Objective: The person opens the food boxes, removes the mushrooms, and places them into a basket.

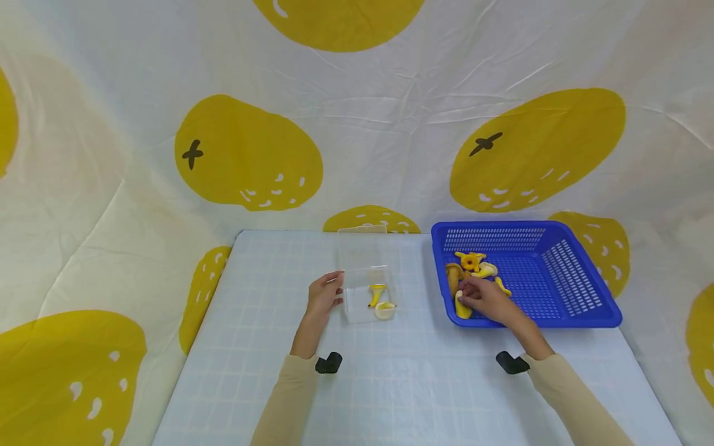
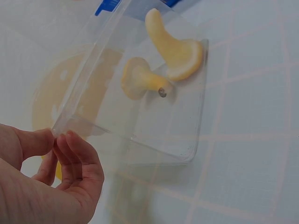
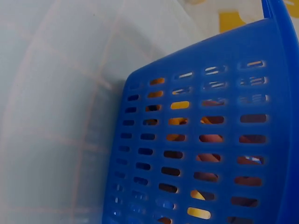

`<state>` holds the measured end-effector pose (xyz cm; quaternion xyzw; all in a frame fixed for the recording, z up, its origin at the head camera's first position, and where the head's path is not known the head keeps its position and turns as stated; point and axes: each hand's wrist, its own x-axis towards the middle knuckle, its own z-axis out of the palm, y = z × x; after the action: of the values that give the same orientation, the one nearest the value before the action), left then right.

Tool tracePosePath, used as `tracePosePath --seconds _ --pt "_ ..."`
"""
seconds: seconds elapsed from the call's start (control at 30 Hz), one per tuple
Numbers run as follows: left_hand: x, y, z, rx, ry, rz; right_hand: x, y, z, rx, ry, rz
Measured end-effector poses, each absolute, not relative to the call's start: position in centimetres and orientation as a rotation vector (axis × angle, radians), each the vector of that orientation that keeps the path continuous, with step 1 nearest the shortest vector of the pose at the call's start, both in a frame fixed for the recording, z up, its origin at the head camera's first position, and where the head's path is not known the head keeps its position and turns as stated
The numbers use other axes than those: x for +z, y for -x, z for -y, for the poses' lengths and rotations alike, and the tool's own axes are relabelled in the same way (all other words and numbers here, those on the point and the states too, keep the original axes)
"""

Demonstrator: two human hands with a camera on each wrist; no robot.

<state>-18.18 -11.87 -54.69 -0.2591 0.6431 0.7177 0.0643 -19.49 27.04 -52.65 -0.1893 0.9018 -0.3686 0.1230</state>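
Note:
My left hand [image 1: 325,294] pinches the left rim of a clear plastic box [image 1: 357,313] between thumb and fingers. Inside the box lie two yellow mushrooms, one with its stem pointing down [image 1: 376,295] and another with a pale cap [image 1: 385,310]. To the right, my right hand [image 1: 488,300] reaches into a blue basket [image 1: 586,322], its fingertips gripping a yellow mushroom [image 1: 462,310] by the basket's left wall. In the right wrist view, the basket's slotted wall [image 3: 187,154] hides most of that hand.
The box's clear lid [image 1: 362,248] stands open behind it. More mushrooms lie in the basket's left part, including a brown one [image 1: 453,279], an orange-yellow one [image 1: 470,261] and a pale yellow one [image 1: 486,270]. Beneath everything is a pale checked tablecloth [image 1: 413,384].

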Motion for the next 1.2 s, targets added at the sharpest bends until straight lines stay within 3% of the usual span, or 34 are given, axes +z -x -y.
tracePosePath --seconds 1.2 --pt "-54.8 18.1 11.7 2.183 0.787 -1.953 -49.6 20.5 -18.9 -1.398 0.517 -2.785"
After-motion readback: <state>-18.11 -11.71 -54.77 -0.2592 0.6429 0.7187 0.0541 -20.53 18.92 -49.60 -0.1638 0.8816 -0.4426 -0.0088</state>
